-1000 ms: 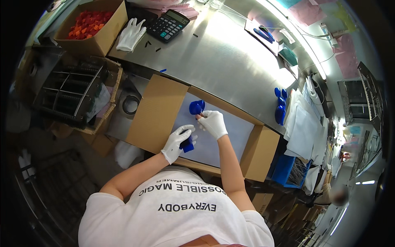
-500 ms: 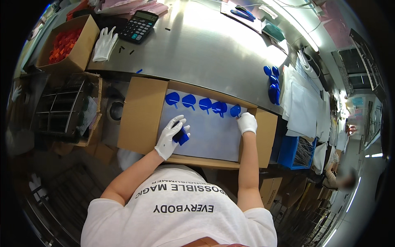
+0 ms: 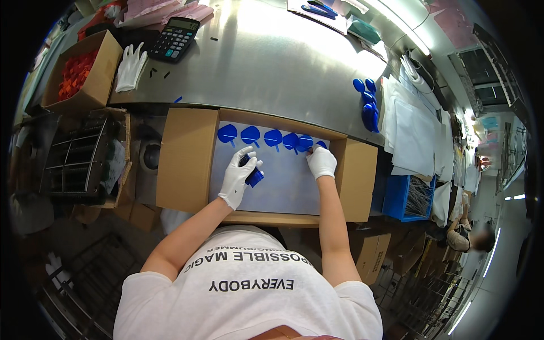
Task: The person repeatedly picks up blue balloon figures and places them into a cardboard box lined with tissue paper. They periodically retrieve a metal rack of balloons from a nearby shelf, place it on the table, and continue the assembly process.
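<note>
An open cardboard box lies in front of me, lined with a pale sheet. Along its far side runs a row of several flat, rounded blue pieces, each with a short stem toward me. My left hand, in a white glove, is closed round a stack of blue pieces above the sheet's left half. The gloved right hand pinches the stem of a rounded blue piece toward the row's right end. This piece lies close beside its left neighbour; another beyond my fingers is partly hidden.
Behind the box stretches a metal table with a calculator, a loose white glove and more blue pieces. A carton of red pieces stands far left. At right are white sheets and a blue bin.
My right hand has moved left along the row, from the rightmost piece to the one before it. Two pieces that overlapped now lie farther apart. The left hand keeps its stack.
</note>
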The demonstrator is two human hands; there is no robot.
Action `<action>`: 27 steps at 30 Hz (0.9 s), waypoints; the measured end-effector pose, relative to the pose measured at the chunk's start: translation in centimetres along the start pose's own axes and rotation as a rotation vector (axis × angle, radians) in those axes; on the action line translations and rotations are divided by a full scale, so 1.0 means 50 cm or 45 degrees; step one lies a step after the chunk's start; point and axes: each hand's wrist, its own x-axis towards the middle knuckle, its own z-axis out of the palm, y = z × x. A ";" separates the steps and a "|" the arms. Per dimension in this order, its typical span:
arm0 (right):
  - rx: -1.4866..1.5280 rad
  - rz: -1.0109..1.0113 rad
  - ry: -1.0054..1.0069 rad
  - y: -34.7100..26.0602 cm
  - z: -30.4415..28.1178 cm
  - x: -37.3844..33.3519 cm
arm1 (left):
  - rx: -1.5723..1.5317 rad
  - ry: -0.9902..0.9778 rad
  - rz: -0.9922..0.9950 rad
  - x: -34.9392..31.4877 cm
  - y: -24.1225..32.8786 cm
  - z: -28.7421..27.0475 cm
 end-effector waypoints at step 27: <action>0.839 -0.440 -0.408 -0.227 -0.088 -0.173 | -0.497 0.057 -0.255 -0.106 0.012 -0.097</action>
